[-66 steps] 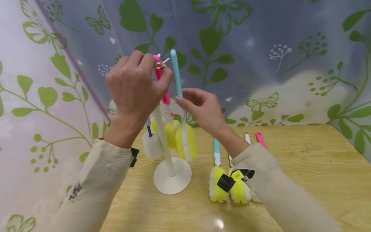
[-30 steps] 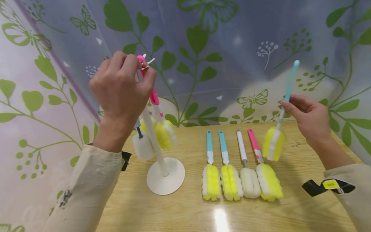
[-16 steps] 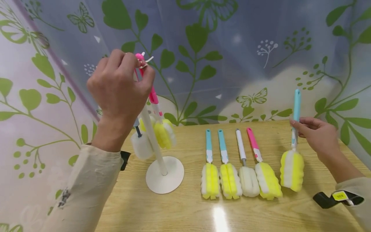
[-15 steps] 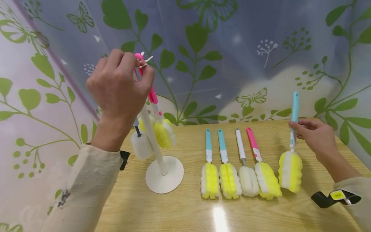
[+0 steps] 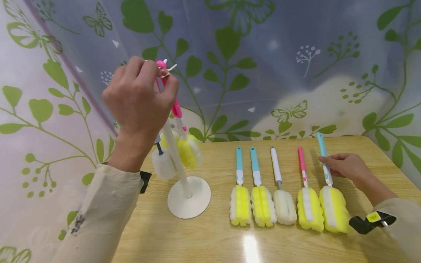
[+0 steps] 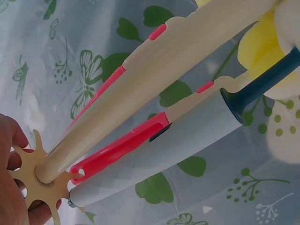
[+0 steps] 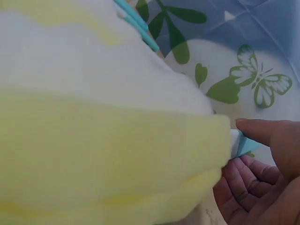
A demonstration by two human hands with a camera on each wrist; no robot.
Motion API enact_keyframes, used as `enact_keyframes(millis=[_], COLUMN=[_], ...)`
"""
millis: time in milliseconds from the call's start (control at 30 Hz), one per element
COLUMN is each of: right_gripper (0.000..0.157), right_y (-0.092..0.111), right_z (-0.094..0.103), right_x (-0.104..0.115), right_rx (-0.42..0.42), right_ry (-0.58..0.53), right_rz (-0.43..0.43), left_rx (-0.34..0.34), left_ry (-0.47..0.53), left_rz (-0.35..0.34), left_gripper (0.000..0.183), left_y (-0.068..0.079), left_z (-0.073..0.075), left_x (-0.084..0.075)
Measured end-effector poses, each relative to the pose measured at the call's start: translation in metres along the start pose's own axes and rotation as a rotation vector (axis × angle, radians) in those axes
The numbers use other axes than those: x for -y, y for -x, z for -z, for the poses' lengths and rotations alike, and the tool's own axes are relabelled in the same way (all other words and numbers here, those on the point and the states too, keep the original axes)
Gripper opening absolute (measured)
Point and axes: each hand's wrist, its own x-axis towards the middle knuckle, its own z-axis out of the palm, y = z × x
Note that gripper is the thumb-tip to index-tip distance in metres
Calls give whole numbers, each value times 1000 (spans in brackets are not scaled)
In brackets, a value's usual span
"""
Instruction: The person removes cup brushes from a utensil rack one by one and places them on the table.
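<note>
My left hand (image 5: 138, 93) grips the hooked top of a white stand (image 5: 189, 210), seen as a notched disc in the left wrist view. Pink-handled sponge brushes (image 5: 177, 109) and a grey-handled one with a white head (image 5: 163, 165) hang from it. At the right end of a row of brushes, my right hand (image 5: 350, 166) pinches the handle of a blue-handled sponge brush (image 5: 334, 212). Its yellow-and-white head touches the neighbouring pink-handled brush (image 5: 309, 210). That head fills much of the right wrist view.
Left of the pink-handled brush lie a white-handled brush (image 5: 284, 206) and two blue-handled brushes (image 5: 241, 204), (image 5: 263, 204), heads toward me on the wooden table (image 5: 204, 241). A leaf-patterned curtain (image 5: 269, 73) hangs behind the table.
My right hand has carried the blue-handled brush from the stand to the right and lowered it to the row's end. The pink-handled brush beside it has turned straighter. My left hand keeps its grip.
</note>
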Motion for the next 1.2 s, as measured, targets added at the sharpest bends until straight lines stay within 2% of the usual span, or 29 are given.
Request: enact_keyframes(millis=[167,300,533,700,967,1200], right_gripper=[79,78,81,76,66,72], right_y=[-5,-7,-7,-9,-16,-23], right_z=[-3,-4,9,18,5,-9], right_x=[-9,-16,-24,-28,-32,-28], right_rx=[47,93,105,128,184,197], right_ry=[74,83,-3,-25,0,-5], right_rz=[-33,-49,-73,-57,-30,-41], left_rx=[4,0,-6,-9,-7,0], left_ry=[-8,-9,-5,-25,-26,7], left_rz=[6,6,9,5,-1,11], left_gripper=[20,19,20,19,19,20], left_y=[2,3,1,-2,0,1], left_z=[1,2,1,2,0,0], left_x=[3,5,7,9,10,13])
